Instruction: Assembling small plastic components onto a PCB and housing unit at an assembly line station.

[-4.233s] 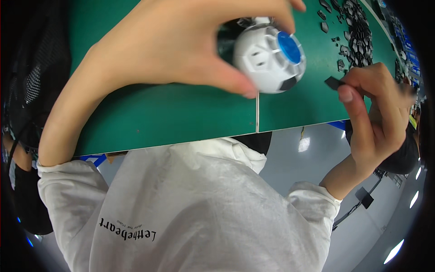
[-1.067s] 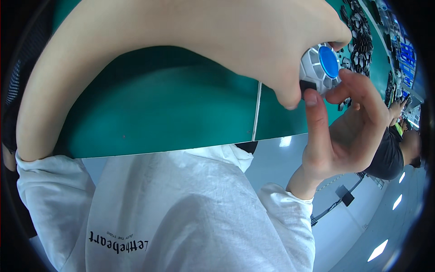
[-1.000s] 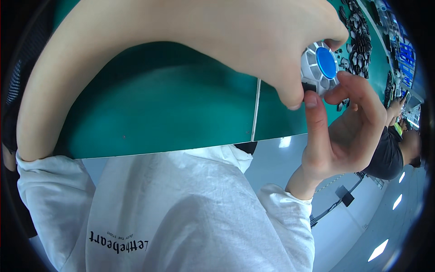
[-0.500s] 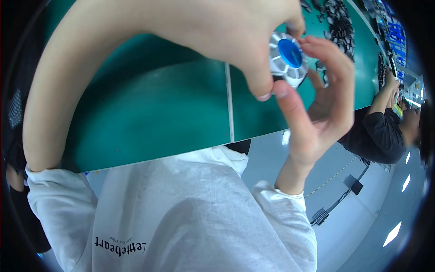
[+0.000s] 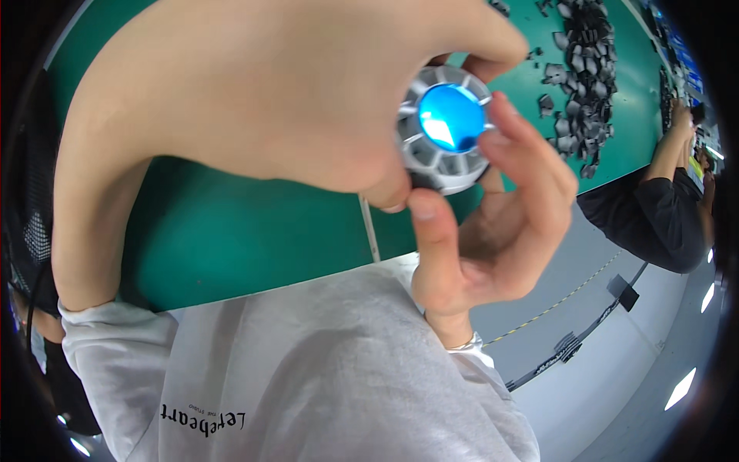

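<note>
A round silver part with a ribbed, segmented ring and a glossy blue disc point(image 5: 452, 117) in its middle is held up above the green table point(image 5: 231, 239). My left hand point(image 5: 308, 100) reaches across from the left and is closed on its left and far rim. On the other side my right hand point(image 5: 508, 215) pinches the rim, its thumb at the near lower edge and a fingertip beside the disc. The disc faces up and reflects bright light. A dark patch shows low on the rim between the two thumbs. My left palm and some fingertips behind the part are hidden.
Many small dark grey and black plastic pieces point(image 5: 589, 85) lie in a long heap at the table's far right. A pale seam point(image 5: 369, 231) crosses the tabletop. Another person in a dark sleeve point(image 5: 654, 219) is at the right edge. My white shirt point(image 5: 331, 354) meets the table's near edge.
Both hands have moved the silver part left and a little toward me. It has turned, so its blue disc faces up more fully and shines brighter. Both hands still grip it.
</note>
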Available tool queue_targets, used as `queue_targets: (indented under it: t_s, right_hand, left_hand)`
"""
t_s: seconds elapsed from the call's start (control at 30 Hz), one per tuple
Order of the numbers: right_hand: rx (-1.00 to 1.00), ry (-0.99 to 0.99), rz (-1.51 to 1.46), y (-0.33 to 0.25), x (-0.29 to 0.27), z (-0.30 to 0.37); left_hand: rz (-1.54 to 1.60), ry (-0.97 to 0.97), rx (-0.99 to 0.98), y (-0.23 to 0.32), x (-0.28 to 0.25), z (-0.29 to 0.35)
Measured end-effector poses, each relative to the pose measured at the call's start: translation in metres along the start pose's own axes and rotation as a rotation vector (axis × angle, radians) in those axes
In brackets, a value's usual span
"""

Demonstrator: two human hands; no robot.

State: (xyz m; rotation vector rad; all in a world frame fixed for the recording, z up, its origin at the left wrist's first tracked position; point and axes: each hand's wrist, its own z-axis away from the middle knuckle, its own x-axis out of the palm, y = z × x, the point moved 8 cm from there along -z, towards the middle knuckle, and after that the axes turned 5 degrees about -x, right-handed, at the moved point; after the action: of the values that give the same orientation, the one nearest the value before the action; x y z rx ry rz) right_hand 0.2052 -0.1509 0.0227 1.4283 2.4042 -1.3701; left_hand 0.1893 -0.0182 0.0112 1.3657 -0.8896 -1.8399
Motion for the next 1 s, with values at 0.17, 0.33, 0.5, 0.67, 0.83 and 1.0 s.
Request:
queue_targets:
  t_s: [0.17, 0.33, 0.5, 0.67, 0.83, 1.0]
  right_hand:
    - [0.002, -0.009, 0.037, 0.005, -0.006, -0.004]
    - [-0.061, -0.052, 0.042, 0.010, -0.003, -0.006]
    - [0.075, -0.075, -0.040, 0.015, -0.008, -0.010]
    - [0.184, 0.004, 0.109, 0.056, -0.075, -0.019]
    - [0.050, -0.360, 0.515, 0.077, -0.078, -0.056]
    - [0.403, -0.523, 0.744, 0.097, -0.051, -0.070]
  left_hand:
    - [0.142, 0.071, 0.027, -0.012, 0.010, -0.007]
    - [0.241, 0.199, 0.093, -0.010, 0.004, -0.008]
    - [0.066, 0.107, 0.125, 0.006, 0.002, -0.003]
    - [-0.097, 0.075, 0.125, 0.005, 0.002, -0.002]
    - [0.024, 0.039, 0.156, -0.007, -0.003, 0.017]
    - [0.008, 0.298, -0.161, -0.022, -0.004, 0.024]
